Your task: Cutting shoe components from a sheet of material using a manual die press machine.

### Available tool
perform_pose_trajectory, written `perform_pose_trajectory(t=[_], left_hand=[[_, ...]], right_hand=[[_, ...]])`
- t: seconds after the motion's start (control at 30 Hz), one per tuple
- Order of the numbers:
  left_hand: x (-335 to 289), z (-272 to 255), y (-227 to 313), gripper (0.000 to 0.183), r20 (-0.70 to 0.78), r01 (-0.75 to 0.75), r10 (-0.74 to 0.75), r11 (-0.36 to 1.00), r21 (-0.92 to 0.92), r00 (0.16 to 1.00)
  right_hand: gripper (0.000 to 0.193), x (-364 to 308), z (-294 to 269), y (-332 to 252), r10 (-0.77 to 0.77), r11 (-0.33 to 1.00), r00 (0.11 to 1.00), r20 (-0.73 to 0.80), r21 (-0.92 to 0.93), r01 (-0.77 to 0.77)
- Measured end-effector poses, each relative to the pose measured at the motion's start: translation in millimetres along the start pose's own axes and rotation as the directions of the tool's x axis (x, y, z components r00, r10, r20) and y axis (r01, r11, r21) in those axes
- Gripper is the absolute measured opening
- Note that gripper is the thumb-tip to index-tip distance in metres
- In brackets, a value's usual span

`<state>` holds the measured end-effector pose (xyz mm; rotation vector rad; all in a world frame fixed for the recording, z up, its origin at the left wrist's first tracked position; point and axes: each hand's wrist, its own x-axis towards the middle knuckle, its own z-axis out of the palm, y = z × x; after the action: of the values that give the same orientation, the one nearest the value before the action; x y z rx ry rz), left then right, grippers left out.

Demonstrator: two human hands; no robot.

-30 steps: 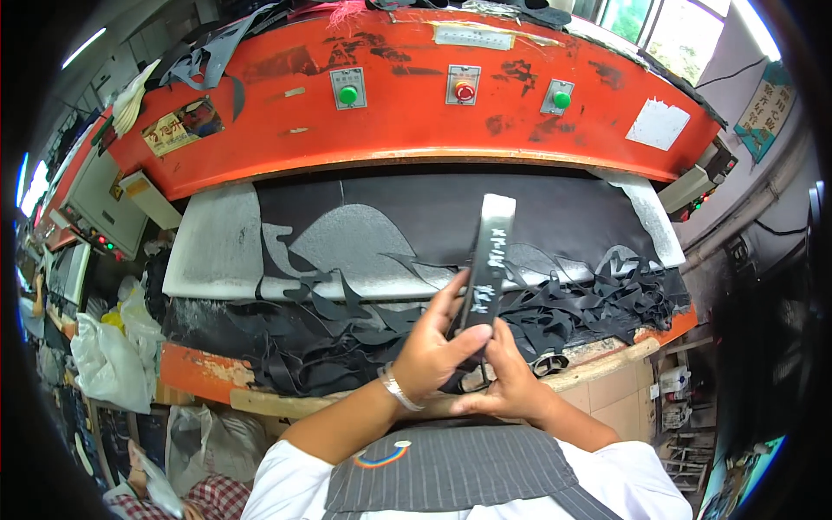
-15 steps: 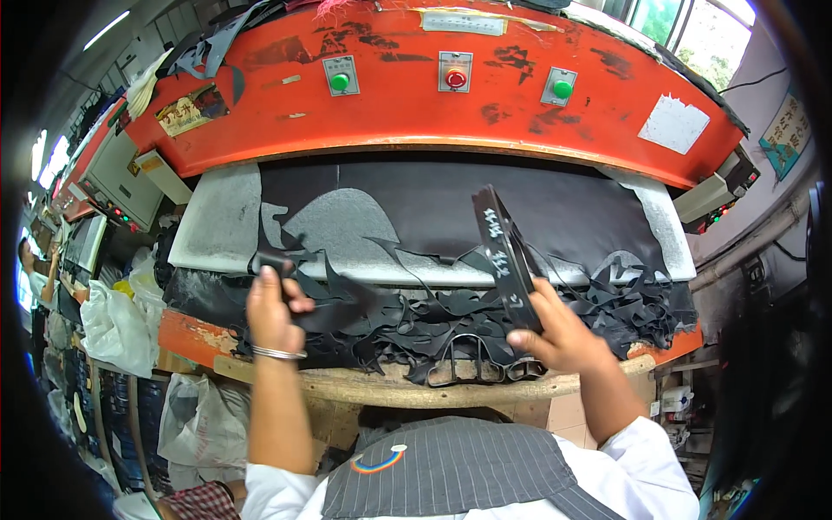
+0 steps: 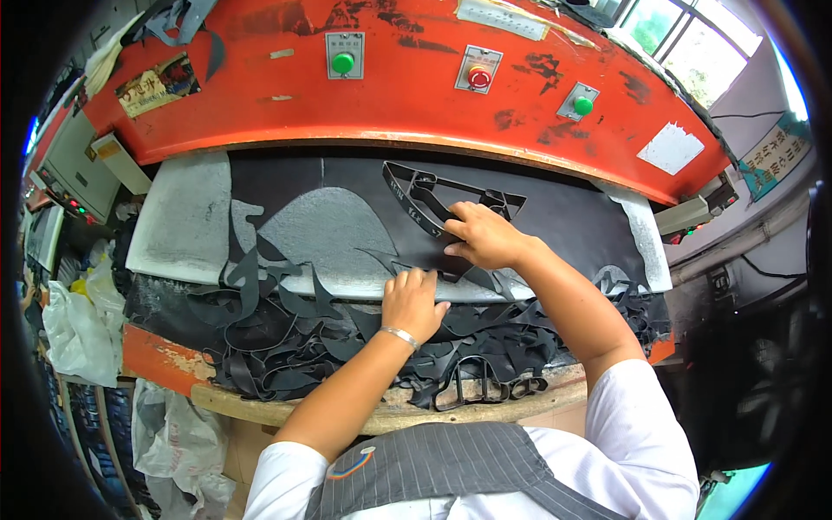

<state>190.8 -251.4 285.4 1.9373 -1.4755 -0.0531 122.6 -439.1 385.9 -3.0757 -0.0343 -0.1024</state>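
Note:
My right hand (image 3: 487,238) grips a black steel cutting die (image 3: 418,208) by its near wall. The die is a curved, pointed frame with white marks on its side, held over the dark leather sheet (image 3: 555,204). To its left, my left hand (image 3: 412,305) rests at the sheet's near edge, thumb apart and fingers laid forward, holding nothing that I can see. The leather lies on a pale cutting board (image 3: 178,217) and has a large rounded cut-out at its left, where grey-white board shows through.
Dark leather scraps (image 3: 295,347) heap along the near side, with a smaller die (image 3: 472,386) among them by a wooden rail (image 3: 295,414). Beyond the board stands a red machine beam (image 3: 260,108) with green buttons (image 3: 343,63) and a red one (image 3: 479,78). Plastic bags (image 3: 82,329) sit left.
My right hand has brought the die from upright to flatter over the leather, further left. My left hand has moved right to the sheet's edge and no longer holds the dark scrap.

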Motion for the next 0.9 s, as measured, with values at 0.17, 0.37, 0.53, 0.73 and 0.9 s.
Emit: perform_pose_trajectory(t=[0.17, 0.37, 0.53, 0.73, 0.9], left_hand=[[20.1, 17.0, 7.7, 0.053, -0.088, 0.122, -0.125, 0.992, -0.042, 0.988], [27.5, 3.4, 2.8, 0.047, 0.020, 0.097, -0.097, 0.995, 0.003, 0.995], [-14.0, -42.0, -0.6, 0.060, 0.576, 0.298, -0.076, 0.906, -0.301, 0.814], [-2.8, -72.5, -28.4, 0.031, 0.238, 0.274, -0.194, 0.885, -0.375, 0.952], [20.1, -27.1, -71.8, 0.025, -0.106, 0.143, -0.170, 0.964, -0.226, 0.980]], right_hand=[[0.030, -4.7, -4.5, 10.3, 0.037, 0.999, 0.998, 0.055, -0.010, -0.037], [0.032, 3.5, 4.3, 3.1, 0.014, 0.997, 0.996, 0.090, -0.073, -0.008], [0.030, 0.9, 21.3, -6.9, -0.022, 0.995, 0.996, 0.089, -0.092, 0.031], [0.029, -12.2, 44.0, -12.2, -0.020, 0.994, 1.000, -0.012, -0.108, 0.019], [0.064, -20.1, 35.9, -27.8, 0.146, 0.988, 0.943, -0.300, -0.008, -0.155]])
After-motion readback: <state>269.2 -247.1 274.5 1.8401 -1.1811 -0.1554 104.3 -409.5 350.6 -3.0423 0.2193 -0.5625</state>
